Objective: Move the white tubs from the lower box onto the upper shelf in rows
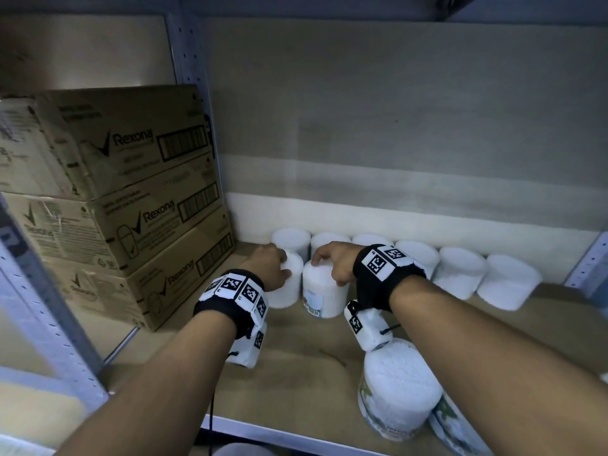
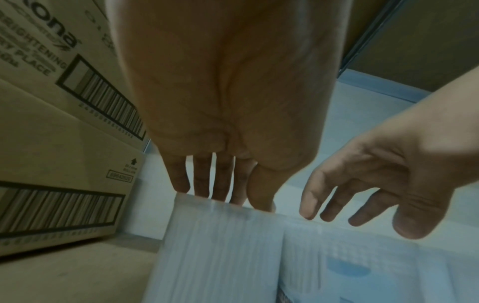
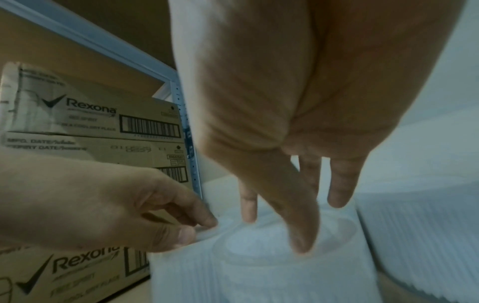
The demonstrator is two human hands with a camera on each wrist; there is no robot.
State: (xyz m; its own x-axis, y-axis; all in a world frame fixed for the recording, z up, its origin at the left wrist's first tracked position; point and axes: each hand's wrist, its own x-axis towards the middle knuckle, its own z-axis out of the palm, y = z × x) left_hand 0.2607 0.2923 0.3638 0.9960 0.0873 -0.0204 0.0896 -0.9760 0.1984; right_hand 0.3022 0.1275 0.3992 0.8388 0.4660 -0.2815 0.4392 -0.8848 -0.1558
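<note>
From the head view, two hands work side by side on the shelf (image 1: 296,383), starting a second row of tubs. The left hand (image 1: 268,266) curls over the top of the left tub (image 1: 289,284); the right hand (image 1: 335,261) caps the right tub (image 1: 324,291) from above, fingers bent round its rim. A back row (image 1: 460,271) of six tubs lines the rear wall, and two more tubs (image 1: 398,390) wait near the front edge. Stacked cartons (image 1: 115,205) stand just left. The lower box is out of sight.

From the left wrist, the fingers (image 2: 202,180) reach down behind the left tub's (image 2: 215,246) top edge, thumb on its near side; the hand clasps it loosely. The right hand (image 2: 376,194) hangs over the neighbouring tub, fingertips at its rim.

From the right wrist, the fingers (image 3: 298,215) spread down over the lid (image 3: 272,242), which shows a raised ring; the left hand (image 3: 116,205) pinches the next tub's edge.

The tubs look light and rigid, their clear walls packed with what appear to be cotton buds. Smooth sides may slip, so the lid rim seems the surest hold.
</note>
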